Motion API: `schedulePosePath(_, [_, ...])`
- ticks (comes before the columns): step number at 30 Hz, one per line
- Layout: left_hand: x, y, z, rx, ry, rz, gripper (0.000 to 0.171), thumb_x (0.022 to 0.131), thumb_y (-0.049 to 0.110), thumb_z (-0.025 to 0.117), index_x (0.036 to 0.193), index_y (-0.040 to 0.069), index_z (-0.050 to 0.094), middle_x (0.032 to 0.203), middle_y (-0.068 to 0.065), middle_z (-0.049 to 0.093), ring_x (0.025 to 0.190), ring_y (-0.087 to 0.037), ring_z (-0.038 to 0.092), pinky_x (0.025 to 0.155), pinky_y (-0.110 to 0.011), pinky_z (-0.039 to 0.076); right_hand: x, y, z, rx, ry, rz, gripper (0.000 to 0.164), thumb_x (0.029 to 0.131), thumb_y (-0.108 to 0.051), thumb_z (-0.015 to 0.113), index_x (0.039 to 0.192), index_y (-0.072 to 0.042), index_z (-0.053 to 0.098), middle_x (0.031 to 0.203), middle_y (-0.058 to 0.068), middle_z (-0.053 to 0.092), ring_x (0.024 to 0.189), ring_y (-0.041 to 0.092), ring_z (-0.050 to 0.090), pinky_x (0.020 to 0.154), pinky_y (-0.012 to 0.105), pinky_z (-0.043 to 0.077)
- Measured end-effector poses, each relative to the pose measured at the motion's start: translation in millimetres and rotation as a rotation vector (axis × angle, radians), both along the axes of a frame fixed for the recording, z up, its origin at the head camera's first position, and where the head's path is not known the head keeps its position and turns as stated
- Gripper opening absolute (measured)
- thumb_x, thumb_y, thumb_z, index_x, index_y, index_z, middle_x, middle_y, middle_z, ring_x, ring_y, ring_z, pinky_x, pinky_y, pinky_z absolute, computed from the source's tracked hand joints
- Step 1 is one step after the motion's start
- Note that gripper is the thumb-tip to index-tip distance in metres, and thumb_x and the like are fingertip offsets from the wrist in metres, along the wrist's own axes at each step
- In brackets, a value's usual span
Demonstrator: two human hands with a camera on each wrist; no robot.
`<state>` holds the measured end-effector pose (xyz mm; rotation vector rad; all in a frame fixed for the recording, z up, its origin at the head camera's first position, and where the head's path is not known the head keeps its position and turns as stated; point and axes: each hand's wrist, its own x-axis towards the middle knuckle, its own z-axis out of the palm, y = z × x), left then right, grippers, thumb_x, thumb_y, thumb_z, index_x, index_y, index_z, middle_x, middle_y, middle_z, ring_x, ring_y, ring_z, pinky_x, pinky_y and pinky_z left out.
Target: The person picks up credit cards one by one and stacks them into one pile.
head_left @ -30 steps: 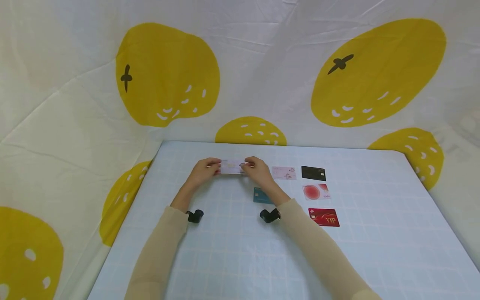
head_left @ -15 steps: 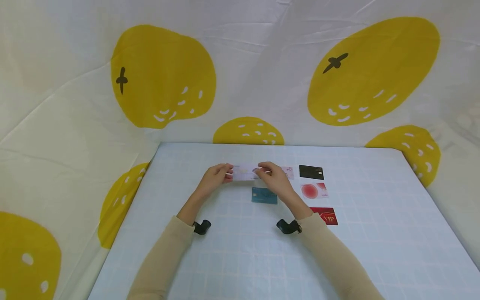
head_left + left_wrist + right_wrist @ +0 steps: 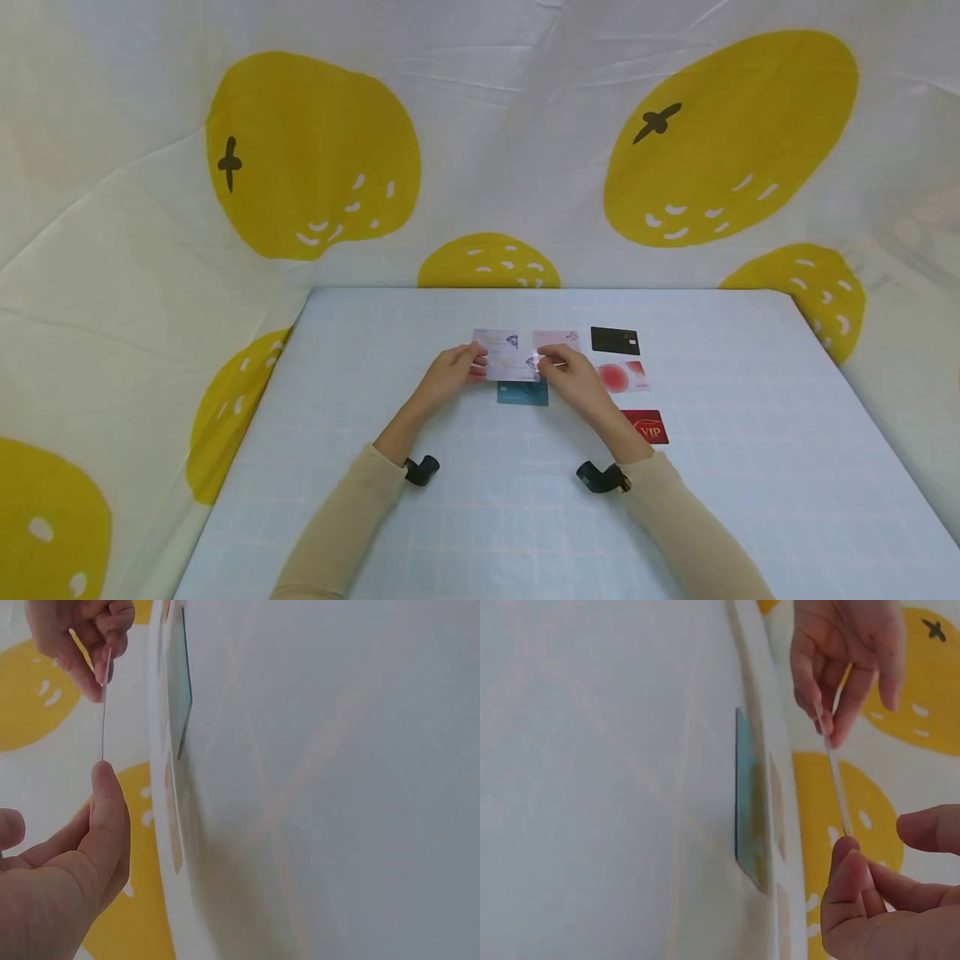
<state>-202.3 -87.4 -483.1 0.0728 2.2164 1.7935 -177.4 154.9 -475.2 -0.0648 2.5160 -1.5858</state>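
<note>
A pale lilac card (image 3: 510, 368) hangs between my two hands, raised above the table and partly over a teal card (image 3: 523, 394). My left hand (image 3: 450, 371) holds its left end with the fingertips. At the right end, the fingers of my right hand (image 3: 568, 372) hold it. Both wrist views show the card (image 3: 103, 724) edge-on as a thin line, with each near thumb apart from it. Just behind it, a similar pale card (image 3: 491, 337) lies on the table, partly covered.
To the right lie a pink flowered card (image 3: 557, 337), a black card (image 3: 615, 340), a white card with a red circle (image 3: 618, 377) and a red VIP card (image 3: 651, 427). My right forearm partly covers the VIP card. A fruit-patterned curtain (image 3: 510, 158) rises behind the table (image 3: 750, 467).
Both hands have moved right and then toward me with the lilac card. The similar pale card behind it has come into view, and the teal card is now partly covered.
</note>
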Motion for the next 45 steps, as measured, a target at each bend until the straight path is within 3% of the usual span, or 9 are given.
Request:
schedulePosePath(8, [4.0,9.5,-10.3,0.025,-0.097,-0.033,0.066,0.107,0.052,0.034,0.127,-0.005,0.062,0.114,-0.014,0.064,0.095,-0.023,0.065,0.084,-0.032,0.056,6.5,14.3,-15.1,-0.077,-0.098,-0.020,0.039,0.103,-0.026,0.056,0.136,-0.007,0.058,0.124,0.013,0.061,0.102,0.028,0.060,0.090,0.035,0.053])
schedulePosePath(12, [4.2,12.7,-12.7,0.009,-0.115,-0.047,0.064,0.108,0.049,0.032,0.127,-0.005,0.061,0.114,-0.014,0.065,0.095,-0.024,0.066,0.083,-0.032,0.056,7.7,17.9,-19.1,-0.087,-0.123,-0.024,0.038,0.103,-0.028,0.057,0.136,-0.008,0.059,0.120,0.012,0.064,0.100,0.027,0.061,0.089,0.033,0.053])
schedulePosePath(19, [1.9,15.1,-18.0,-0.112,-0.107,-0.085,0.061,0.109,0.046,0.030,0.127,-0.003,0.063,0.112,-0.010,0.067,0.097,-0.022,0.065,0.083,-0.032,0.056,8.5,21.1,-25.0,-0.067,-0.148,-0.025,0.040,0.102,-0.030,0.060,0.136,-0.010,0.060,0.120,0.009,0.065,0.098,0.025,0.064,0.090,0.032,0.053])
schedulePosePath(27, [3.2,16.3,-18.3,-0.181,-0.097,-0.103,0.057,0.108,0.045,0.035,0.124,-0.001,0.065,0.107,-0.008,0.067,0.093,-0.020,0.063,0.082,-0.031,0.055,10.1,21.8,-26.0,-0.044,-0.160,-0.008,0.038,0.102,-0.029,0.060,0.133,-0.007,0.061,0.117,0.010,0.067,0.098,0.024,0.065,0.090,0.035,0.053])
schedulePosePath(45, [3.6,14.0,-21.2,-0.268,-0.018,-0.149,0.050,0.106,0.047,0.042,0.104,0.005,0.069,0.091,-0.004,0.066,0.081,-0.017,0.061,0.079,-0.032,0.051,8.1,20.7,-24.5,0.009,-0.162,0.007,0.037,0.100,-0.031,0.062,0.128,-0.007,0.064,0.113,0.008,0.066,0.091,0.024,0.064,0.087,0.034,0.054])
